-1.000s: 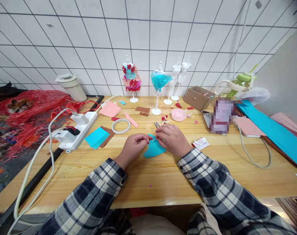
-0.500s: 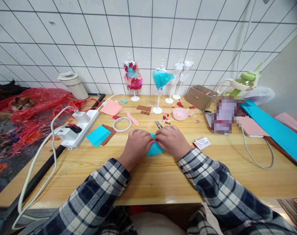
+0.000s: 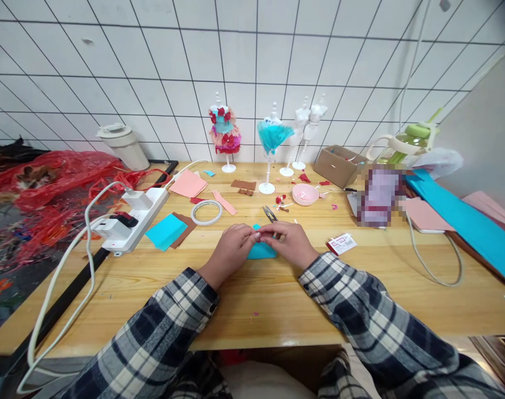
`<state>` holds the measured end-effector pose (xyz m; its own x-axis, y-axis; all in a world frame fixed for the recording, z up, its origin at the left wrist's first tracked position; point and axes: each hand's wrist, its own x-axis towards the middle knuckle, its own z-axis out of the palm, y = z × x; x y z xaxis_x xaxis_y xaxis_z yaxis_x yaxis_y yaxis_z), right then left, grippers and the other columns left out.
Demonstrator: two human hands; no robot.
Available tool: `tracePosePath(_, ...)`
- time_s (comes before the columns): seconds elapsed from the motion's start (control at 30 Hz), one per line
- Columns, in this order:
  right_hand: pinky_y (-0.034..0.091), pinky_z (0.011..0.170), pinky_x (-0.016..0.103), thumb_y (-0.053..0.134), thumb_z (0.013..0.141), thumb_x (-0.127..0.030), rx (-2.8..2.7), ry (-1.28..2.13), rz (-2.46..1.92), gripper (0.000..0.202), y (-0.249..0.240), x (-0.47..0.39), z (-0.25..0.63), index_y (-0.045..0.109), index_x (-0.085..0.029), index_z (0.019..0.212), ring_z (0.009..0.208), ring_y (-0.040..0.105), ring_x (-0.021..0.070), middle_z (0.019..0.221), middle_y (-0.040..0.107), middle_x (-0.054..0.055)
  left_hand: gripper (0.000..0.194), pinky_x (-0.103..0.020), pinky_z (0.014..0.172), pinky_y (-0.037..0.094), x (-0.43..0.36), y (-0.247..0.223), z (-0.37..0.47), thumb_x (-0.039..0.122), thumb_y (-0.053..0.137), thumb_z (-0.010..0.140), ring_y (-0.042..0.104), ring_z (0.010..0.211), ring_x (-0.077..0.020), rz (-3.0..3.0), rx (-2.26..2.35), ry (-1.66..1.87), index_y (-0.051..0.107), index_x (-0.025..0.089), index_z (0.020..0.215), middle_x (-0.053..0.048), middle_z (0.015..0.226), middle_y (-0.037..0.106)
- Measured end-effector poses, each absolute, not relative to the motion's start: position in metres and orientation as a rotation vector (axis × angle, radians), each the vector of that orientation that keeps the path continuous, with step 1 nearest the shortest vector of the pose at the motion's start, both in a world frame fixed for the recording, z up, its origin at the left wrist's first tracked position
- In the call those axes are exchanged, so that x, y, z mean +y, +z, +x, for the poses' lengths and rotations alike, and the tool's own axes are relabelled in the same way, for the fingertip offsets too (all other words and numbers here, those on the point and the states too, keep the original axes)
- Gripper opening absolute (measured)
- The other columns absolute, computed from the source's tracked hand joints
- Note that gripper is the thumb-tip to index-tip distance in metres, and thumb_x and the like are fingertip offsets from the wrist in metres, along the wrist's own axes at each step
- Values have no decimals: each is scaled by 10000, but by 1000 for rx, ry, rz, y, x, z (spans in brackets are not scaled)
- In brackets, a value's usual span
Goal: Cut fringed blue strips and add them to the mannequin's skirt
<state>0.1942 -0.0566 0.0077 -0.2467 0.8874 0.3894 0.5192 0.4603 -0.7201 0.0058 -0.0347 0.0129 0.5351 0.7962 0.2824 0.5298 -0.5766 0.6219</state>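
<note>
Between my two hands is a piece of turquoise crepe paper, close above the wooden table. My left hand pinches it from the left, thumb and forefinger at its upper middle. From the right, my right hand pinches the same spot, the fingertips of both hands meeting. The fingers cover part of the paper. Just beyond my right hand lie small thread snips, blades pointing away. A roll of white tape lies to the left. A mini mannequin with a turquoise pleated paper skirt stands further back.
A decorated mannequin and bare white ones stand by the wall. A pink bowl and cardboard box sit at back right. Left are turquoise paper and a power strip with cables. A label card lies right.
My fingertips have drawn together and now pinch the paper at one spot. My right hand has rolled, showing its thumb and forefinger more. The view has shifted slightly.
</note>
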Motion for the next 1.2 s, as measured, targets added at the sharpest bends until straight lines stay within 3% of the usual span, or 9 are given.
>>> tracePosePath(0.1,521,695,301,646,825,-271,-1843,625,-1192,119,10,-55,193,757,-236,847,769,677,182,807,744,32,325,-341,813,463,-37,12,7,382,433,954,614,859,-200,2269,1053,803,673,186,855,-63,870,692)
tracePosePath(0.2,520,682,289,642,801,-221,-1808,724,-1244,236,15,-48,209,707,-236,1027,732,677,167,801,735,17,293,-375,885,461,-38,12,6,436,526,907,608,981,-226,2254,1123,912,646,192,1016,-81,1018,683)
tracePosePath(0.3,493,660,255,642,749,-156,-1777,738,-1503,418,14,-37,239,599,-218,1160,679,660,146,743,717,-16,324,-425,970,420,-41,15,7,477,612,845,561,1103,-260,2378,1138,965,603,192,999,-104,1140,649)
tracePosePath(0.4,451,615,232,627,723,-150,-1812,716,-1726,338,7,-28,264,604,-209,1054,663,637,140,736,704,-21,289,-476,1021,365,-49,18,16,477,629,829,487,1212,-297,2600,1035,803,579,204,910,-106,1285,608)
tracePosePath(0.53,412,579,227,613,718,-170,-1859,705,-1847,292,1,-25,271,605,-218,1006,651,615,142,743,697,-21,263,-526,1059,305,-60,15,38,446,601,854,407,1307,-327,2856,895,507,603,200,949,-103,1449,498)
tracePosePath(0.7,380,573,244,640,705,-185,-1955,551,-1966,283,4,-28,261,618,-230,984,655,606,156,756,696,-6,343,-530,1053,291,-59,5,58,450,480,922,415,1322,-322,2979,833,354,634,168,1041,-145,1399,540)
tracePosePath(0.97,397,582,243,676,716,-234,-1926,674,-1920,253,1,-25,272,658,-224,969,650,602,144,744,689,-12,339,-499,1030,302,-46,-2,74,419,473,933,500,1218,-300,3027,813,365,620,145,1068,-126,1213,665)
tracePosePath(1.2,418,598,241,693,729,-332,-1758,688,-1877,204,3,-20,287,672,-195,880,647,600,135,730,677,-7,327,-552,1065,269,-48,-4,65,418,449,950,450,1297,-326,2959,829,315,625,171,1070,-91,1372,580)
